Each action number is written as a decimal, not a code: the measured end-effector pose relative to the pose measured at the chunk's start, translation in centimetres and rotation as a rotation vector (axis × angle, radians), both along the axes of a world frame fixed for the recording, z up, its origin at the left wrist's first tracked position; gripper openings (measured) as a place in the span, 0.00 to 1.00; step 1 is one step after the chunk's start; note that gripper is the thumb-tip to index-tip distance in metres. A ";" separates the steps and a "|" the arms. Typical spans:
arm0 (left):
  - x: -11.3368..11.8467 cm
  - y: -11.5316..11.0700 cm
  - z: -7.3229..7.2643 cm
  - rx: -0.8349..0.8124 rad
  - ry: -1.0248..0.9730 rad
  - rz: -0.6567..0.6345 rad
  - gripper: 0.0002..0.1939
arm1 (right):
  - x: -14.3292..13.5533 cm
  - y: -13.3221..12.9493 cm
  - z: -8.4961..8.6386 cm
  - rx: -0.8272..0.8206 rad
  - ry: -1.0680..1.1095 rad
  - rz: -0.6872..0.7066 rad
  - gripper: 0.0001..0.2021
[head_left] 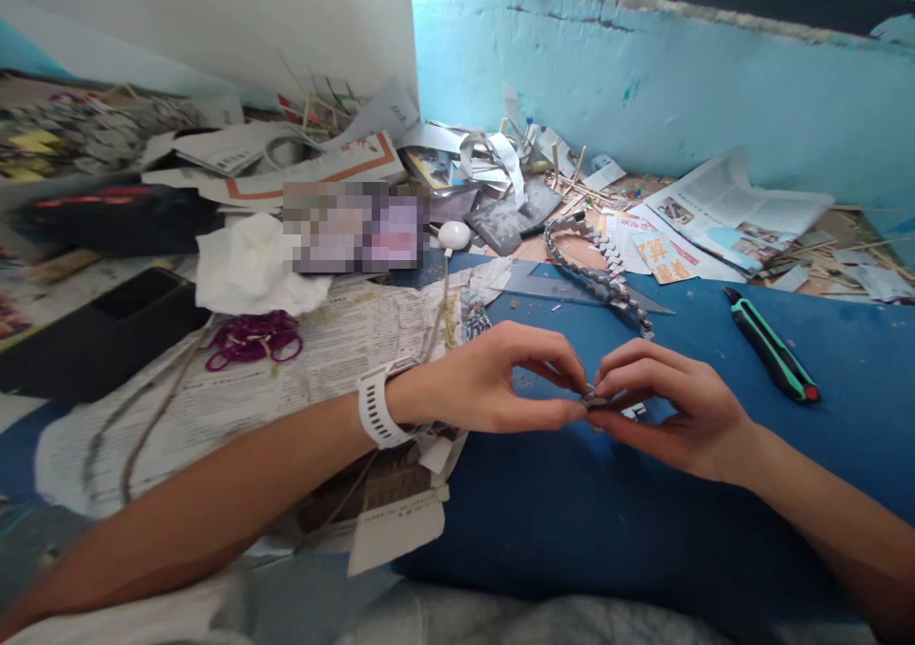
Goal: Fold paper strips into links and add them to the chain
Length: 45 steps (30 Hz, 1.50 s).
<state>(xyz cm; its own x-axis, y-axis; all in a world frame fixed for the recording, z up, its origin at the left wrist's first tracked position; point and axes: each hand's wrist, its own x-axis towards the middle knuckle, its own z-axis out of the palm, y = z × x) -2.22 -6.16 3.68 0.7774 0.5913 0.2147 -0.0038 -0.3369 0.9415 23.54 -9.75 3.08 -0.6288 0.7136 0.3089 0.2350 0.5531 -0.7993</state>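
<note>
A left hand point(533, 378) and a right hand point(679, 402) pinch a small grey piece point(593, 400) just above a blue table point(536, 512).

The piece sits between the 2 hands, held by thumbs and fingertips alone; with so little gripped, an uneven pull could let it slip, and too hard a squeeze could crush it. A folded chain point(616, 294) loops away beyond the right hand, over a ruler point(533, 286) and near papers point(664, 254). Fingers hide whether it joins the piece; if it does, a tug could drag the loop across the ruler and strain its folds. The cutter point(772, 345) lies right of the right hand, where a careless sweep could knock it; whether its blade is out cannot be told.
</note>
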 end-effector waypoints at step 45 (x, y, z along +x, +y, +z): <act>1.6 -1.3 -1.8 -0.065 -0.193 0.428 0.07 | -1.0 -0.7 -1.0 -0.414 0.239 -0.433 0.11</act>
<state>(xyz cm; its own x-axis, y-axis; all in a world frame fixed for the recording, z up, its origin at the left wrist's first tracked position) -0.59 -7.46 1.87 0.4106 0.8667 0.2831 -0.0548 -0.2865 0.9565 22.53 -10.48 2.11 -0.2056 0.9774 0.0496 0.1571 0.0830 -0.9841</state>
